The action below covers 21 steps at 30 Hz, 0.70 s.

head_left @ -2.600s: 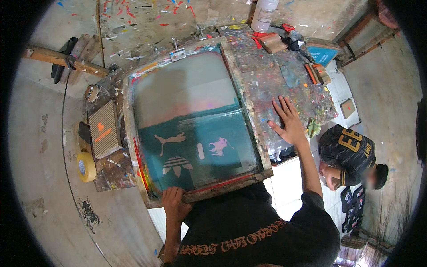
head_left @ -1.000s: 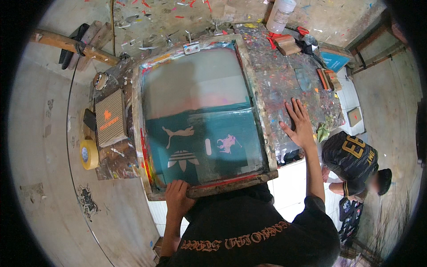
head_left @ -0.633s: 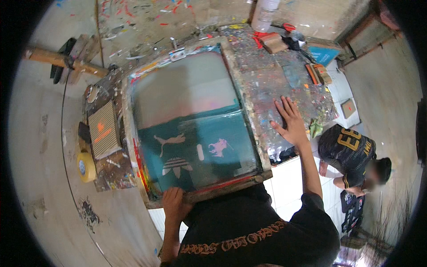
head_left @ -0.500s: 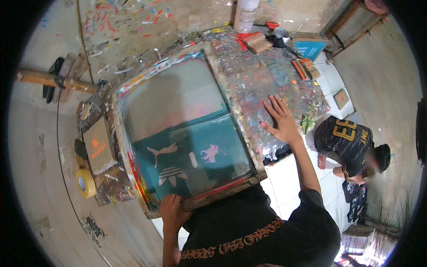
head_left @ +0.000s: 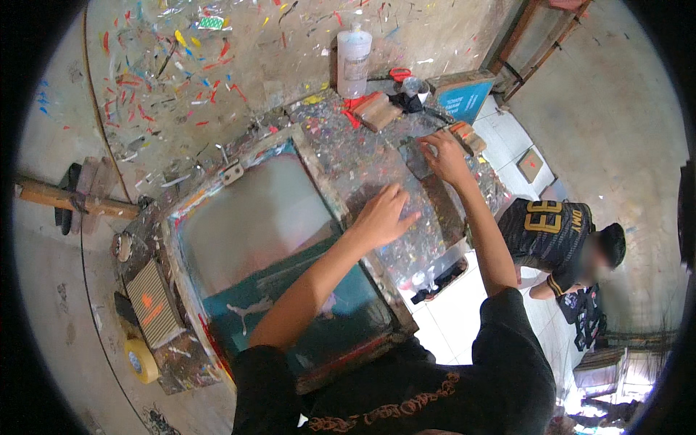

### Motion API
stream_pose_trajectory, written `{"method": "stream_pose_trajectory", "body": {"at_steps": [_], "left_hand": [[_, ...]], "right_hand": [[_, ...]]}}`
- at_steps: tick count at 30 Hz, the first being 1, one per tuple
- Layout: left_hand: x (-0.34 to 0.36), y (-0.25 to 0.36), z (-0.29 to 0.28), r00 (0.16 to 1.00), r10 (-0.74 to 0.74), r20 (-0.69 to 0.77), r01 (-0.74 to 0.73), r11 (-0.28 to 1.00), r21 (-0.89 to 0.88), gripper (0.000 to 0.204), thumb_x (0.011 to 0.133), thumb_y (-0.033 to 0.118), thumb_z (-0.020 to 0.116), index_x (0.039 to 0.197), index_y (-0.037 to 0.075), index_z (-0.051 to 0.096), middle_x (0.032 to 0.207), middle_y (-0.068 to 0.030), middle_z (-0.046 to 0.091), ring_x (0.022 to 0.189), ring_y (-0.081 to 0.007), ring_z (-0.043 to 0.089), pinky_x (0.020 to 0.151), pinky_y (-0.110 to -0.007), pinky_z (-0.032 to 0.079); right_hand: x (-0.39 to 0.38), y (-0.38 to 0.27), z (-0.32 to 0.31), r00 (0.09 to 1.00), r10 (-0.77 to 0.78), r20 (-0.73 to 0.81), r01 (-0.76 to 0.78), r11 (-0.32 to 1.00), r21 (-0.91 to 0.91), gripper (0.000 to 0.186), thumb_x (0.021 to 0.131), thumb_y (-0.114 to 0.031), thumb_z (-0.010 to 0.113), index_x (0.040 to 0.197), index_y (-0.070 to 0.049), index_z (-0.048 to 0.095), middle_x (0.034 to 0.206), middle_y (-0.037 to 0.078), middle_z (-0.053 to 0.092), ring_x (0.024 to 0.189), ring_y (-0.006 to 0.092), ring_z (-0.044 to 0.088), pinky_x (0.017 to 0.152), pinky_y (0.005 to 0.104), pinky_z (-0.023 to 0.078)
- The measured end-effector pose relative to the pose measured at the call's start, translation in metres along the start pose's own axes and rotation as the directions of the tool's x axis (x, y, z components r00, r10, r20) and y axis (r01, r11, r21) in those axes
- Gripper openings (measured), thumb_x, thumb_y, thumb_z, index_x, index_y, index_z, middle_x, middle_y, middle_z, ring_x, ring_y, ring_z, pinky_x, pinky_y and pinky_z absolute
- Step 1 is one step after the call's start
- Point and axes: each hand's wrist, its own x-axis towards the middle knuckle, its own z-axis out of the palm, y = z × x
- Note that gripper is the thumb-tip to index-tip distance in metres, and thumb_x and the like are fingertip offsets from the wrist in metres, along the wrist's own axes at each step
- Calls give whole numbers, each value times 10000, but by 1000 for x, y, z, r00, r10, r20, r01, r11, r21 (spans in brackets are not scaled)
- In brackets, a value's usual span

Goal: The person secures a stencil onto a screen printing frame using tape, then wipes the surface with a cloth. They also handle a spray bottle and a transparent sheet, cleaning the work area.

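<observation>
A black short-sleeved shirt (head_left: 493,370) bears a curving band of ornate orange-brown lettering (head_left: 394,410).

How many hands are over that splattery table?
2: the left hand, just right of the framed screen, and the right hand, beside the orange-edged wooden block.

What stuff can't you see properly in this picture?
All in the head view:
Screen: part of its lower designs, behind the left forearm.
Left hand: its palm, hidden by its own back.
Dark pieces by the co-worker: their prints, too small and blurred.
Dark marking at lower left: cut off by the bottom edge.
</observation>
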Motion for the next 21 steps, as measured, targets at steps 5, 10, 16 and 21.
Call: {"method": "stream_pose_trajectory", "body": {"at_steps": [5, 10, 16, 21], "left_hand": [[74, -51, 41, 986, -145, -76, 152, 984, 90, 605, 938, 306, 722, 1346, -90, 514, 1370, -317, 455, 1304, -475, 481, 1087, -506, 432], [80, -58, 48, 978, -179, -106, 182, 983, 13, 682, 943, 320, 711, 1425, -90, 459, 1438, -315, 423, 1359, -474, 439, 1135, -499, 398], [84, -52, 40, 969, -246, -29, 247, 966, 70, 771, 939, 356, 706, 1494, -87, 405, 1468, -308, 408, 1400, -467, 403, 1161, -494, 376], [85, -55, 43, 972, -228, -62, 232, 971, 59, 793, 924, 372, 716, 1488, -92, 407, 1470, -313, 407, 1414, -483, 377, 1179, -504, 353]], "right_hand": [[35, 30, 17, 956, -238, 172, 254, 964, -83, 282, 839, -181, 714, 1105, -105, 771, 1114, 148, 693, 1081, 343, 637, 929, 458, 526], [39, 34, 12, 939, -189, 286, 232, 965, -123, 294, 801, -267, 793, 1078, -168, 790, 1162, 93, 664, 1160, 303, 584, 975, 455, 478], [46, 32, 16, 932, -168, 321, 226, 962, -152, 258, 817, -299, 806, 1042, -174, 785, 1165, 78, 655, 1177, 298, 568, 1034, 457, 422], [45, 31, 9, 921, -204, 332, 250, 963, -103, 215, 809, -275, 802, 975, -146, 754, 1120, 58, 656, 1173, 300, 560, 988, 468, 426]]}}
